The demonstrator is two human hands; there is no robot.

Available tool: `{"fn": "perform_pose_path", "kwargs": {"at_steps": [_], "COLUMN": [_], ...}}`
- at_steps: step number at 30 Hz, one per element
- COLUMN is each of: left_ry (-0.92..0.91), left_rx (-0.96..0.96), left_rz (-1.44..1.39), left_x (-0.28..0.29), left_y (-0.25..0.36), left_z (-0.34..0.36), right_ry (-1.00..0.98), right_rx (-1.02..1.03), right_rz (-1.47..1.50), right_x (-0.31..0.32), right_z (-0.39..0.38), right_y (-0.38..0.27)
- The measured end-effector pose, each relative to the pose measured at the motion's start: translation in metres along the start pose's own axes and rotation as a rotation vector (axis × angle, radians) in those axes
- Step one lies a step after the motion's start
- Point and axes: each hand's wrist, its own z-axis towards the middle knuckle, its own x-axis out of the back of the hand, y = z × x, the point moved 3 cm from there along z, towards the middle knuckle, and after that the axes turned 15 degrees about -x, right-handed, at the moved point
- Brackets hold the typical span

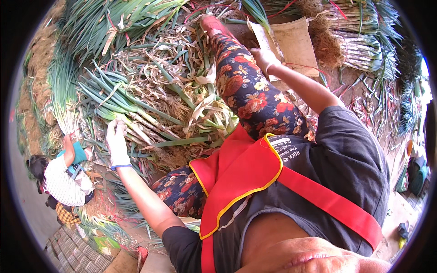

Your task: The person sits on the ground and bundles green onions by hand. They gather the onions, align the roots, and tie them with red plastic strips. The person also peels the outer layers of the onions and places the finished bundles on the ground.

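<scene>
My left hand (117, 142), in a white glove with a blue cuff, reaches to a loose pile of long green onions (136, 113). Its fingers are stretched and loosely bent at the white stalks, touching or nearly touching them. My right hand (265, 60), also in a pale glove, is by the near left edge of a pale board (296, 43). Its fingers look curled; what they hold, if anything, is hidden. A green onion (257, 12) lies across the board's far left part, its stalk end pointing toward my right hand.
Stripped dry leaves (150, 75) cover the ground between my legs. A big green onion bundle (118, 22) lies far left, tied bundles (357, 48) with roots far right. At left a co-worker (68, 179) in a striped top bends over more onions. My red apron (241, 182) covers my lap.
</scene>
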Motion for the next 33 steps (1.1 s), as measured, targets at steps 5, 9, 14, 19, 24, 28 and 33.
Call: {"fn": "perform_pose_path", "kwargs": {"at_steps": [5,9,14,19,24,28,33], "left_ry": [-0.053,-0.026,0.049,0.086,0.117,0.153,0.196], "left_rx": [-0.028,0.050,-0.013,-0.014,-0.100,-0.091,-0.123], "left_rz": [-0.016,-0.004,0.007,-0.051,-0.036,-0.066,0.044], "left_x": [-0.001,0.003,0.013,0.020,0.029,0.036,0.047], "left_y": [-0.007,0.001,-0.018,0.007,0.003,-0.011,0.002], "left_z": [0.015,0.003,0.003,-0.006,-0.020,-0.014,-0.025], "right_ry": [-0.127,0.335,-0.087,-0.318,-0.041,-0.200,-0.509], "right_rx": [0.017,0.108,-0.016,-0.024,0.312,0.775,0.418], "right_rz": [0.256,-0.146,-0.377,-0.811,-0.954,-0.879,-0.691], "right_x": [-0.048,-0.018,-0.027,0.037,0.084,-0.004,-0.176], "right_z": [-0.030,-0.055,-0.044,0.004,0.076,0.101,0.012], "right_y": [0.044,0.006,0.063,0.018,-0.128,-0.253,-0.351]}}
